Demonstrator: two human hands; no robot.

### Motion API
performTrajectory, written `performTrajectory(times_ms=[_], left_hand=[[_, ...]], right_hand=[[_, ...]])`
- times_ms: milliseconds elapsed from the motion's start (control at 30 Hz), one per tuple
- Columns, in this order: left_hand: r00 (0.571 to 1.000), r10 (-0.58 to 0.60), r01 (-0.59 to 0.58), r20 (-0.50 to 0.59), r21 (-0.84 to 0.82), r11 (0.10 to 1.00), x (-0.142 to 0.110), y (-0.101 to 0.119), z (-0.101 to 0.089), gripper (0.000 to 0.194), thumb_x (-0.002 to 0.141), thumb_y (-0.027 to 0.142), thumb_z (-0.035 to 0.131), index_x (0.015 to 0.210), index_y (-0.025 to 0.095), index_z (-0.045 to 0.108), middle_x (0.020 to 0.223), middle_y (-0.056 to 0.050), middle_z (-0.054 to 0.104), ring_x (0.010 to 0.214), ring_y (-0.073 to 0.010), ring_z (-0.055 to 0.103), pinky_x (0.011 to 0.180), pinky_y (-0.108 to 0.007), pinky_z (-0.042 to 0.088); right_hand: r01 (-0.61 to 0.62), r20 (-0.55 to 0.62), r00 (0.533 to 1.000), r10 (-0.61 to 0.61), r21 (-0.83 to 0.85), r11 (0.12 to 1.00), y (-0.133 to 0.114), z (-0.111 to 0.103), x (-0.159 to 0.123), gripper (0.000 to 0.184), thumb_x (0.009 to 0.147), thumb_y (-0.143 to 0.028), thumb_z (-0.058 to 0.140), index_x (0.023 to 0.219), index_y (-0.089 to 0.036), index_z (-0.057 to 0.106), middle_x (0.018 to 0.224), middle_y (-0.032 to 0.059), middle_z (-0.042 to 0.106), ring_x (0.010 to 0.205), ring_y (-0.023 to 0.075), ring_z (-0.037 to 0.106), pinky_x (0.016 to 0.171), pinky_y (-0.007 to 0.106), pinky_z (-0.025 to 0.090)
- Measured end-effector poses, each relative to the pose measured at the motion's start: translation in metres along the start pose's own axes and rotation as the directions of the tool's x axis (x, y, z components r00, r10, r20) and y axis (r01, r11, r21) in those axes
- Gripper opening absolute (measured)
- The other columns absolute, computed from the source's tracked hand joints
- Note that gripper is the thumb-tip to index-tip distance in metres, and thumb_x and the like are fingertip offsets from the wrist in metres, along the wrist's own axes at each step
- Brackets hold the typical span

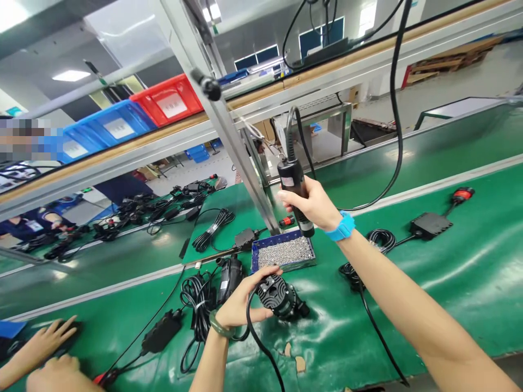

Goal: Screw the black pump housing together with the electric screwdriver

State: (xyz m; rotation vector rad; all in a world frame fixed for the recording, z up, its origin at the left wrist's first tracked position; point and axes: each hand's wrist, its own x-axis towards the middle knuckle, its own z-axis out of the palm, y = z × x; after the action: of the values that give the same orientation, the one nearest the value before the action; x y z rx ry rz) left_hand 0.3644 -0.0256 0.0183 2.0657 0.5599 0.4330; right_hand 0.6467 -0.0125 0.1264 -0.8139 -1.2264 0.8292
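My right hand [312,201] is wrapped round a black electric screwdriver [292,174], which hangs upright by its cable. Its lower end is over the right side of a blue tray [255,256] filled with small silvery screws [286,252]. In front of the tray, my left hand [245,296] grips a round black pump [275,296] with a ribbed end face, thumb on one side and fingers on the other. The pump tilts toward me on the green mat, its black cable running down past my wrist.
Another black pump [231,277] and a coiled cable [198,299] lie to the left. Black boxes with cables [431,224] rest at the right. A co-worker's hands [53,337] are at the lower left. A metal post [232,125] rises behind the tray.
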Motion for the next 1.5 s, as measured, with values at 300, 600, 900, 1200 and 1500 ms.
performTrajectory(times_ms=[300,600,900,1200,1500], left_hand=[[0.999,0.036,-0.032,-0.035,0.118,0.992,0.002,0.006,0.005,0.078,0.077,0.039,0.08,0.145,0.029,0.043,0.144,-0.011,0.055,0.135,-0.0267,0.052,0.119,-0.045,0.04],[0.916,-0.088,0.102,-0.391,0.015,0.995,0.004,0.0,0.028,0.095,0.06,0.045,0.088,0.141,0.025,0.043,0.12,-0.009,0.063,0.112,-0.0278,0.061,0.105,-0.051,0.047],[0.696,0.569,-0.219,-0.438,0.626,0.749,0.007,0.042,0.07,0.056,0.079,0.019,0.074,0.13,0.025,0.05,0.13,-0.007,0.06,0.122,-0.0222,0.058,0.123,-0.051,0.033],[0.791,0.603,-0.293,-0.106,0.8,0.524,0.073,0.056,0.141,0.065,0.088,0.006,0.052,0.149,0.023,0.039,0.16,-0.008,0.034,0.152,-0.0241,0.025,0.129,-0.05,0.017],[0.958,-0.285,0.269,0.029,0.252,0.93,0.061,-0.014,0.182,0.059,0.092,0.028,0.049,0.15,0.026,0.039,0.164,-0.011,0.026,0.152,-0.0284,0.027,0.126,-0.054,0.027]], right_hand=[[0.01,0.019,1.0,-0.005,-0.267,0.964,0.071,-0.012,0.042,0.042,0.078,-0.05,0.066,0.102,-0.016,0.057,0.09,0.0034,0.063,0.083,0.0176,0.056,0.078,0.033,0.045],[-0.143,-0.064,0.99,0.129,-0.354,0.924,0.071,0.0,0.04,0.051,0.084,-0.03,0.06,0.131,-0.012,0.048,0.124,0.017,0.061,0.11,0.0219,0.058,0.101,0.04,0.043],[-0.784,0.549,0.52,0.654,0.004,0.62,0.042,0.005,-0.156,0.091,0.069,-0.095,0.039,0.085,-0.011,0.071,0.076,0.0109,0.071,0.057,0.0142,0.065,0.044,0.02,0.046],[-0.473,-0.058,0.685,0.726,0.723,0.504,0.001,-0.07,-0.167,0.058,0.054,-0.046,0.088,0.095,-0.01,0.068,0.083,0.0079,0.072,0.07,0.0154,0.065,0.056,0.021,0.054],[-0.737,-0.693,0.577,0.431,-0.215,0.641,-0.021,-0.235,-0.201,0.072,0.05,-0.064,0.073,0.102,-0.016,0.06,0.097,0.0125,0.067,0.091,0.0296,0.062,0.077,0.043,0.055]])
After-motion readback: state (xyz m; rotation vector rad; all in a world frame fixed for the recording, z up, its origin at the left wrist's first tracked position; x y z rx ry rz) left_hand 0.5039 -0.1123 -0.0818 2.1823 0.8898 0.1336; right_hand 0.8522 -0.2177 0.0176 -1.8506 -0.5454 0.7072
